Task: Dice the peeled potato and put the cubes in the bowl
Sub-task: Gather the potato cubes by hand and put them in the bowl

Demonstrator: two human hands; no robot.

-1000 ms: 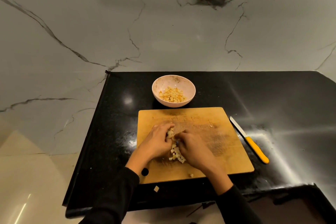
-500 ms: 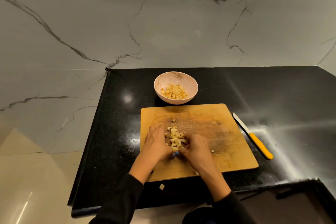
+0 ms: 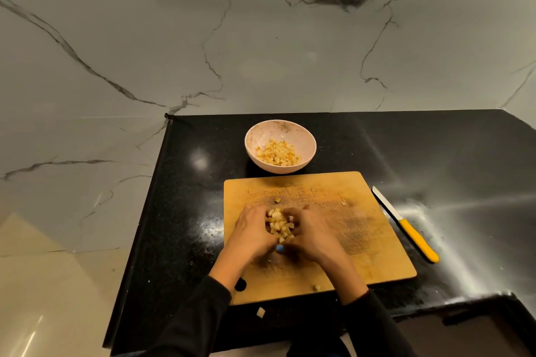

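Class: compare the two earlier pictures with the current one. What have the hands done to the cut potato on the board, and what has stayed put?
The left hand and right hand have closed in from both sides, gathering the scattered potato cubes into one tight heap cupped between them on the cutting board. Unchanged: the bowl with its cubes, the knife lying untouched right of the board, one stray cube on the counter.

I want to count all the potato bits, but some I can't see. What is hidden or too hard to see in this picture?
- Head view: much of the potato pile is hidden between the left hand and right hand.
- Lower cubes in the bowl lie under the top ones.
- Specks on the cutting board are too small to identify.
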